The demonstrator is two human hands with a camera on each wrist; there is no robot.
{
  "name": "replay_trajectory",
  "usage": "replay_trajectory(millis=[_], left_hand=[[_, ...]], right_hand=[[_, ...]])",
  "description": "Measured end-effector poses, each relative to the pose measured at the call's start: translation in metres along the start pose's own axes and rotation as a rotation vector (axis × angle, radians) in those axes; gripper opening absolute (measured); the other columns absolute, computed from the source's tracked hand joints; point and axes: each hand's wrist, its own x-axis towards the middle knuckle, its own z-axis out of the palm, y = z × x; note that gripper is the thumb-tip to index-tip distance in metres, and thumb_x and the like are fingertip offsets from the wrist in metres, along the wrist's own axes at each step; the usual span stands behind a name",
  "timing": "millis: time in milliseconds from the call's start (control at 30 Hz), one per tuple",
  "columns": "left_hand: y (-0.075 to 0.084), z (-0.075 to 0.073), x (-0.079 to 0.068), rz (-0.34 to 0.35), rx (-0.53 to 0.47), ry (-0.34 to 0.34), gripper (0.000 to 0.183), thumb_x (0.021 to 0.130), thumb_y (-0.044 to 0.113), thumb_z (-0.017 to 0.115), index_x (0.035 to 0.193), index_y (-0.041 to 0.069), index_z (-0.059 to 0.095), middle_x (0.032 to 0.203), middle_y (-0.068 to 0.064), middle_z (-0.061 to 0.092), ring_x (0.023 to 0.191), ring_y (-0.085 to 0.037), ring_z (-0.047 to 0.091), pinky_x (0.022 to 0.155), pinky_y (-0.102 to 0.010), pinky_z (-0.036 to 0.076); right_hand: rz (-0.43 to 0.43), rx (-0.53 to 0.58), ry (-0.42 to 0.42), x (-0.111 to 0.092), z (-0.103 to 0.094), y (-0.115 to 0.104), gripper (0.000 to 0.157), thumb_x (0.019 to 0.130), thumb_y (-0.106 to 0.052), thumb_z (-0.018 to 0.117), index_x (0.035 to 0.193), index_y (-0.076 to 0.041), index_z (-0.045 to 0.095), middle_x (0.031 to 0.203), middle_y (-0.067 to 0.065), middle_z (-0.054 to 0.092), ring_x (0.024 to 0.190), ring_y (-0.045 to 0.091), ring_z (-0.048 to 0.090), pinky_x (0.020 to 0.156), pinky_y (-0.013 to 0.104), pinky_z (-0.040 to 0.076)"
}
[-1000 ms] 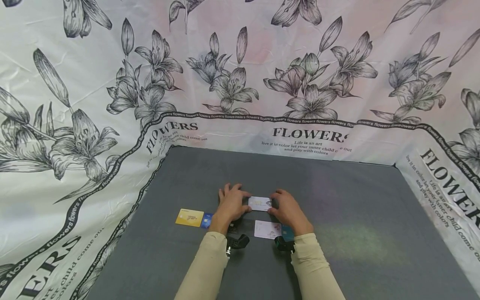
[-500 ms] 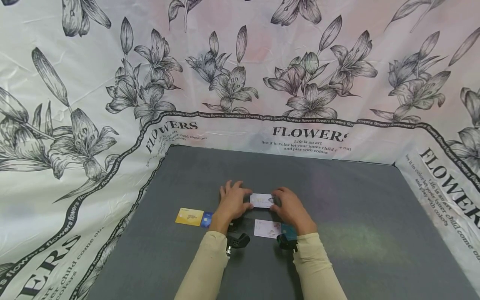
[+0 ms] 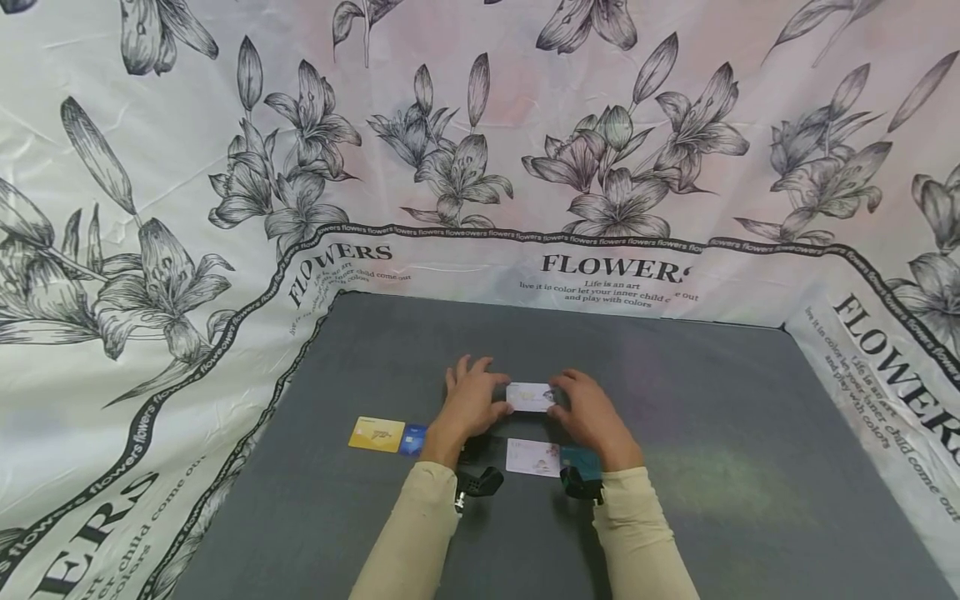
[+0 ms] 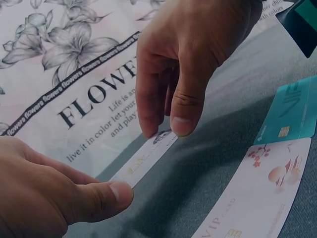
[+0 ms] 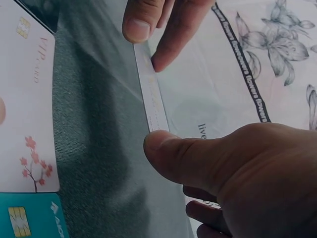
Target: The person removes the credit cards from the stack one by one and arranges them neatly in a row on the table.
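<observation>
A white card point(image 3: 530, 397) with gold lettering and a dark floral print is held level just over the grey table, between both hands. My left hand point(image 3: 471, 404) pinches its left end between thumb and fingers. At the opposite end, the thumb and fingers of my right hand point(image 3: 592, 414) pinch the card too. The left wrist view shows the white card point(image 4: 148, 157) nearly edge-on, raised above its shadow. Nearer my body lie a pale VIP card point(image 3: 532, 457) with red blossoms and, against its right side, a teal card point(image 3: 579, 461), partly covered by the right wrist.
To the left, a yellow card point(image 3: 377, 434) lies beside a blue card point(image 3: 412, 439). A dark card point(image 5: 42, 12) shows at the corner of the right wrist view. Flower-printed white sheeting point(image 3: 450, 275) rises behind the grey table point(image 3: 712, 400). Black devices point(image 3: 480, 483) sit on both wrists.
Both hands have moved slightly away from me and to the right, carrying the white card along. The cards on the table have stayed in place.
</observation>
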Motion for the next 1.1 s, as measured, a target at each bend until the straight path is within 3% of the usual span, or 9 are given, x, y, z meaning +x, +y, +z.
replay_trajectory(millis=[400, 1100], left_hand=[[0.011, -0.001, 0.003, 0.028, 0.009, -0.003, 0.046, 0.096, 0.032, 0.087, 0.14, 0.02, 0.076, 0.171, -0.016, 0.046, 0.163, -0.051, 0.026, 0.127, -0.079, 0.022], [0.037, 0.003, 0.005, 0.065, 0.037, -0.019, 0.047, 0.097, 0.036, 0.086, 0.141, 0.021, 0.076, 0.171, -0.012, 0.047, 0.164, -0.048, 0.026, 0.129, -0.076, 0.023]], right_hand=[[-0.037, -0.004, 0.029, -0.007, -0.012, 0.005, 0.044, 0.101, -0.008, 0.077, 0.141, 0.007, 0.066, 0.157, 0.037, 0.052, 0.147, 0.055, 0.051, 0.12, 0.068, 0.044], [-0.015, 0.02, 0.041, -0.027, -0.032, 0.016, 0.044, 0.1, -0.006, 0.077, 0.141, 0.006, 0.066, 0.157, 0.039, 0.052, 0.144, 0.057, 0.052, 0.116, 0.071, 0.045]])
